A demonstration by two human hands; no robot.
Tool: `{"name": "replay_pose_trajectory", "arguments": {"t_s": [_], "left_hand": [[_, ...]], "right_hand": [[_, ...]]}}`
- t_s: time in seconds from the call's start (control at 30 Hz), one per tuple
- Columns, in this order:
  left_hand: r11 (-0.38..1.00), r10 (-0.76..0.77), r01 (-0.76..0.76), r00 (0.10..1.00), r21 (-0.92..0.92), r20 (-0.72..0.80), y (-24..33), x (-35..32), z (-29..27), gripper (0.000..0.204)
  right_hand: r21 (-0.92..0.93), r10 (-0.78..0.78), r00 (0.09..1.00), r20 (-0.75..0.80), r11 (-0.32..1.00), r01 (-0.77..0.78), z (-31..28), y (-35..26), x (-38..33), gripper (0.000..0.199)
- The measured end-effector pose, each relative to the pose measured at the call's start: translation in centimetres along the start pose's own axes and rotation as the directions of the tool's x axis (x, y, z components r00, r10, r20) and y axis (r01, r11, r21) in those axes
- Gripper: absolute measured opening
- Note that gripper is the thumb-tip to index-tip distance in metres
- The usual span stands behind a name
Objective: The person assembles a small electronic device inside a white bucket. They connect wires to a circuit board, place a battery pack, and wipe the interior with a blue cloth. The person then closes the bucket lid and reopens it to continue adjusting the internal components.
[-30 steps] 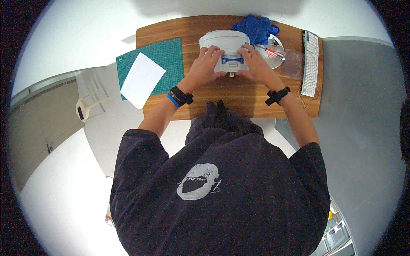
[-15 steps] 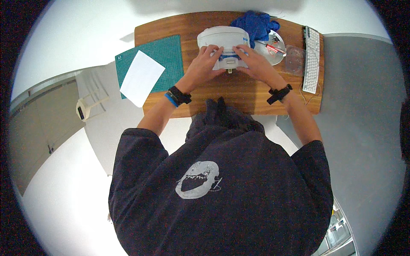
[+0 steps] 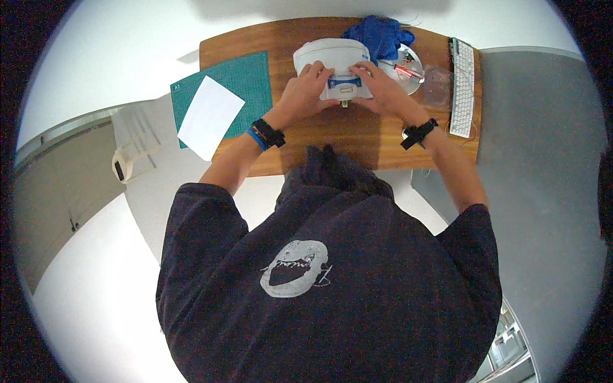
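Note:
At the far middle of the desk sits a white box-shaped appliance (image 3: 332, 52) with rounded edges. A blue strip (image 3: 345, 82) crosses its near side, and a small pale tab juts out below that. My left hand (image 3: 308, 90) holds the appliance's near left corner, thumb on top beside the blue strip. My right hand (image 3: 383, 91) grips the near right corner the same way, its thumb toward the strip. Both hands have fingers bent over the casing; the undersides of the fingers are hidden.
A green cutting mat (image 3: 255, 70) with a white paper sheet (image 3: 211, 118) lies left. Behind and right are a blue cloth (image 3: 380, 38), a round metal plate (image 3: 415, 60) with a red-and-white item (image 3: 407, 73), a clear plastic piece (image 3: 437, 88) and a white keyboard (image 3: 462, 96).
More of the blue strip shows between my thumbs, which have shifted slightly apart. My hands stay on the appliance, and the whole view has moved a little.

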State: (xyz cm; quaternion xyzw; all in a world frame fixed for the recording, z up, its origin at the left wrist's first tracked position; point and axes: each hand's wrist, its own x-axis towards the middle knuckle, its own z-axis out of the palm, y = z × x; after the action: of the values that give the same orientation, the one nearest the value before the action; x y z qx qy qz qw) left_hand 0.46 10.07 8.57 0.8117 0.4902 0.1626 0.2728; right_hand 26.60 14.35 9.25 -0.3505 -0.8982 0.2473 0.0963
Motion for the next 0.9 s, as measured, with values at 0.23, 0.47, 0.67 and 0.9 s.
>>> {"name": "replay_pose_trajectory", "arguments": {"t_s": [0.23,0.47,0.67,0.9], "left_hand": [[0.996,0.005,-0.026,0.967,-0.082,-0.253,-3.9,0.6,3.0,0.105],[0.961,-0.015,-0.061,0.963,-0.271,-0.271,-5.0,-0.2,4.0,0.125],[0.964,0.015,-0.085,0.964,-0.253,-0.267,-4.2,0.2,3.0,0.135],[0.976,-0.035,-0.015,0.974,-0.217,-0.225,-5.1,0.1,3.0,0.136]], "right_hand": [[0.472,0.525,0.806,-0.274,0.804,-0.363,1.1,1.6,2.2,0.031],[0.873,0.351,0.859,-0.374,0.445,0.198,-9.1,-7.3,6.4,0.017],[0.53,0.152,0.965,-0.215,0.848,-0.016,6.0,0.9,6.8,0.029],[0.68,0.322,0.935,-0.152,0.72,-0.137,0.3,2.0,7.3,0.037]]}}
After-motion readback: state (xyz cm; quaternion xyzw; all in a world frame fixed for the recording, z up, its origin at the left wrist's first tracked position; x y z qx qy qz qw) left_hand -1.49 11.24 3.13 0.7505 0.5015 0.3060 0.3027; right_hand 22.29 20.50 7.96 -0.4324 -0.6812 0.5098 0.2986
